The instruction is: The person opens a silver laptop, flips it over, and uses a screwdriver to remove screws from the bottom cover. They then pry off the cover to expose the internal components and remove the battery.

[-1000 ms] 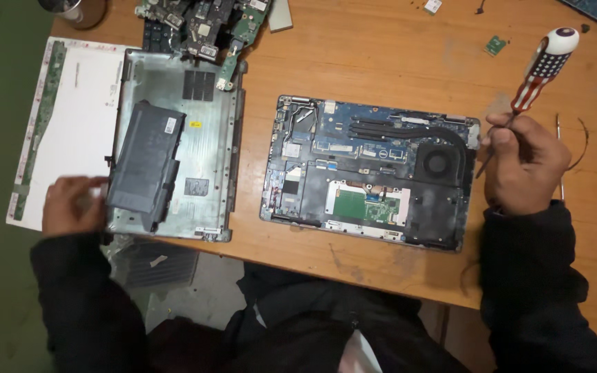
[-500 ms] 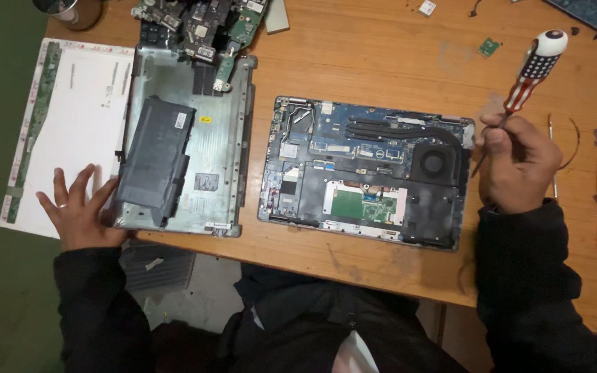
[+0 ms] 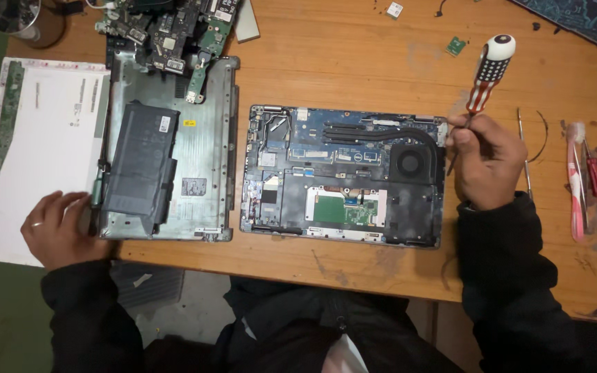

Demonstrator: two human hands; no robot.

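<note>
Since half a second ago, left hand [image 3: 60, 226] slid slightly left and down, still flat at the tray's near-left corner; right hand [image 3: 486, 160] barely shifted, still gripping the screwdriver [image 3: 486, 72].

Nearest: dark sleeves and lap at the table [image 3: 354, 62] edge. Left hand, fingers spread, palm down, resting partly on the white panel [image 3: 32, 138], fingertips touching the near-left edge of the grey tray [image 3: 209, 138]. Ring on one finger.

Inside the tray: black battery [image 3: 136, 166], lying tilted along its left half, near end just beside the left fingertips. Further back, on the tray's far edge, a heap of green circuit boards [image 3: 174, 27].

Centre: opened laptop base [image 3: 343, 173], just right of the tray, apart from it. Within it: round fan [image 3: 409, 164] at right, dark heat pipe [image 3: 374, 129] across the far part, green board [image 3: 345, 207] near the front, blue board behind.

Right hand curled shut around the screwdriver's shaft, just off the base's right edge by the fan; striped red-and-white handle sticking up and away, tip hidden behind the fingers.

Right of that: thin metal rod [image 3: 523, 152], pink toothbrush [image 3: 576, 179], small red driver [image 3: 594, 173].

Far: tiny green chip [image 3: 456, 46], small white part [image 3: 394, 9], dark cup [image 3: 15, 17] at the far-left corner.
</note>
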